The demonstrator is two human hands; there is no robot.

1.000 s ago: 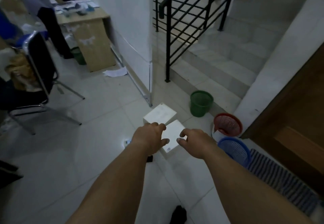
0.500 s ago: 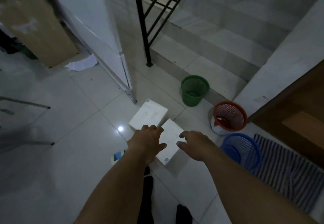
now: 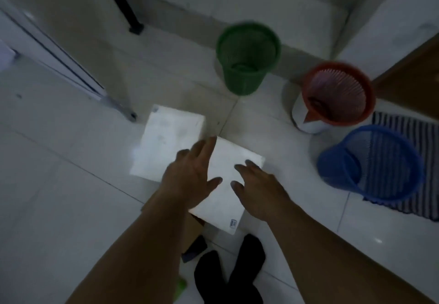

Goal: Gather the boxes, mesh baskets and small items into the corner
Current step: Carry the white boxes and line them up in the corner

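Note:
Two white boxes lie side by side on the tiled floor. The nearer box (image 3: 228,185) is under both my hands. My left hand (image 3: 190,175) hovers over its left edge with fingers spread, and my right hand (image 3: 256,185) sits over its right part, fingers apart. Whether the palms touch the box I cannot tell. The farther box (image 3: 166,139) lies to the left. Beyond stand a green mesh basket (image 3: 247,59), a red mesh basket (image 3: 339,92) set on a white container, and a blue mesh basket (image 3: 370,161). A small dark item (image 3: 194,249) lies below my left forearm.
A stair step (image 3: 213,1) and a black railing post (image 3: 126,6) run along the back. A white panel edge (image 3: 59,54) stands at left, a striped mat (image 3: 408,166) and a wooden door (image 3: 413,66) at right. My black-socked feet (image 3: 228,275) are below the box.
The view has tilted down and moved closer to the boxes. Both hands have opened wider and lowered over the nearer box. The baskets have not moved.

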